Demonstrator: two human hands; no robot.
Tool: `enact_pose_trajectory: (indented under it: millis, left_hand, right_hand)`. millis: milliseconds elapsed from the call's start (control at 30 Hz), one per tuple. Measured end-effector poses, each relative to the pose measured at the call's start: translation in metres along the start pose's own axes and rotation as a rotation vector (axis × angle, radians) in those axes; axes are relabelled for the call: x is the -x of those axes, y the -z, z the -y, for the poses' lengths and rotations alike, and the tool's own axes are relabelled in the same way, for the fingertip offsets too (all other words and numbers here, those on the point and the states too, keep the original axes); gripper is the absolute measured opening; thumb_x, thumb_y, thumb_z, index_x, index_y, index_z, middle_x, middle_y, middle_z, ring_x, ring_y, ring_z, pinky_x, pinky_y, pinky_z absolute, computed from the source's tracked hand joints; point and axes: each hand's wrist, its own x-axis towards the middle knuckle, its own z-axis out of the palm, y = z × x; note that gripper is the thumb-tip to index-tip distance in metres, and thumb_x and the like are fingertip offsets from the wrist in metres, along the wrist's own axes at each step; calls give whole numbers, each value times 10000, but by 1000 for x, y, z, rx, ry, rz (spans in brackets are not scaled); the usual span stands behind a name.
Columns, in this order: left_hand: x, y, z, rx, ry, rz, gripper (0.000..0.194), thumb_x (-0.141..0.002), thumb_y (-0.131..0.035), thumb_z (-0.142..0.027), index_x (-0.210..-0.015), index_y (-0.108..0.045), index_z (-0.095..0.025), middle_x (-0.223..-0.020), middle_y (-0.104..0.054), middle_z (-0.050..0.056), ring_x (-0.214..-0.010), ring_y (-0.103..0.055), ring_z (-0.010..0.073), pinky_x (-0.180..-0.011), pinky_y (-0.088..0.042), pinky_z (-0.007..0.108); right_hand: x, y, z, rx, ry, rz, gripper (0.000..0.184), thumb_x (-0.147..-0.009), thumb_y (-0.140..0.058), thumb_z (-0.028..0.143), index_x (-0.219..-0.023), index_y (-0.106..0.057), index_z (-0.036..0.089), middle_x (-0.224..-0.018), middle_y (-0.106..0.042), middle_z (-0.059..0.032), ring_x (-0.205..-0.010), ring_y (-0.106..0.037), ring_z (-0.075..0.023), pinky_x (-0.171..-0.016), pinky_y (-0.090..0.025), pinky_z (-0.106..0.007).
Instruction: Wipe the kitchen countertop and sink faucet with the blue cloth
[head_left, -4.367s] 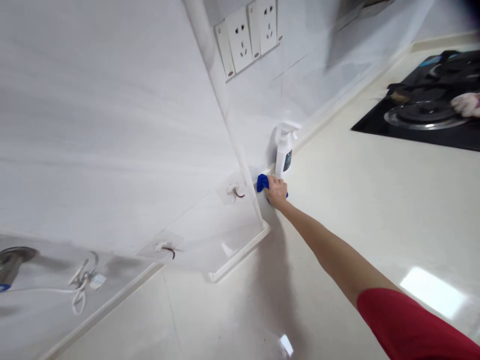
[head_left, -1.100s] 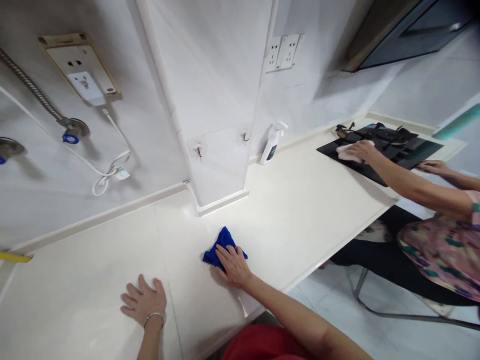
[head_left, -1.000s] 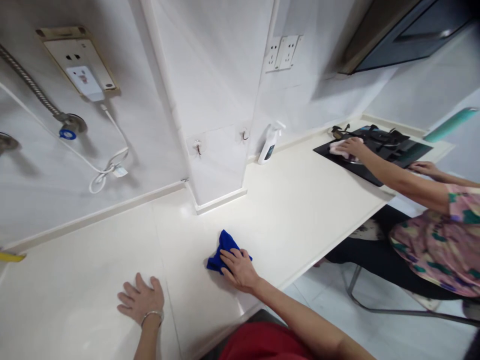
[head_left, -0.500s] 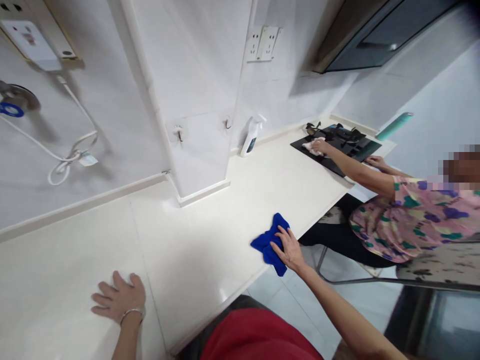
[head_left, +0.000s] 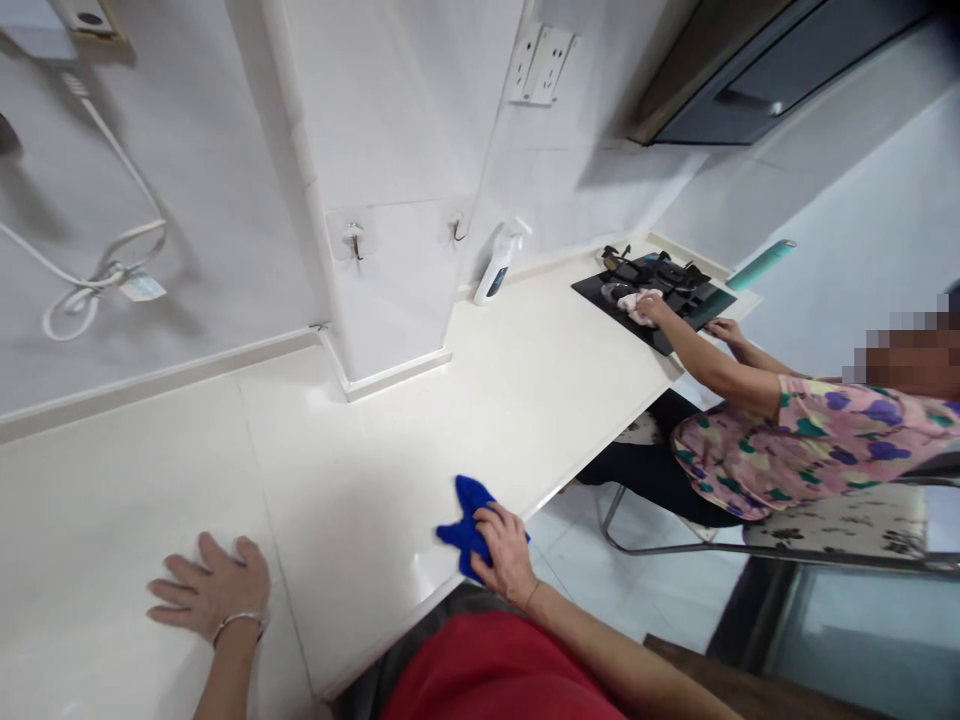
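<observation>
My left hand (head_left: 214, 590) lies flat on the white countertop (head_left: 360, 500), fingers spread, a bracelet at its wrist. Near the counter's front edge, my right hand (head_left: 506, 555) has its fingers curled over a crumpled blue cloth (head_left: 466, 535). The cloth rests on the counter, and part of it is hidden under the palm and fingers.
A white spray bottle (head_left: 496, 268) stands by the wall. At the far right, a person in a floral shirt (head_left: 817, 450) sits on a chair, holding a pale cloth (head_left: 640, 305) on the black gas hob (head_left: 600, 292). Hooks (head_left: 354, 240) stick out from the wall pillar.
My right hand has moved the blue cloth left and nearer my body, and its fingers are more curled. The other person's cloth has shifted on the hob. My view has shifted slightly.
</observation>
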Motion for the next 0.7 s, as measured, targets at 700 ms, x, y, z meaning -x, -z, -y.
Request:
enact_pose_trajectory:
  millis: [700]
  left_hand:
    - [-6, -2, -4, -66, 43, 51, 662, -966, -299, -492, -1494, -385, -102, -1629, -166, 269, -1511, -41, 483, -1165, -81, 714]
  right_hand:
    - [-35, 73, -208, 257, -572, -151, 356, -841, -478, 381, -1130, -599, 211, -1332, -601, -132, -1271, -452, -364, -979, -427, -548]
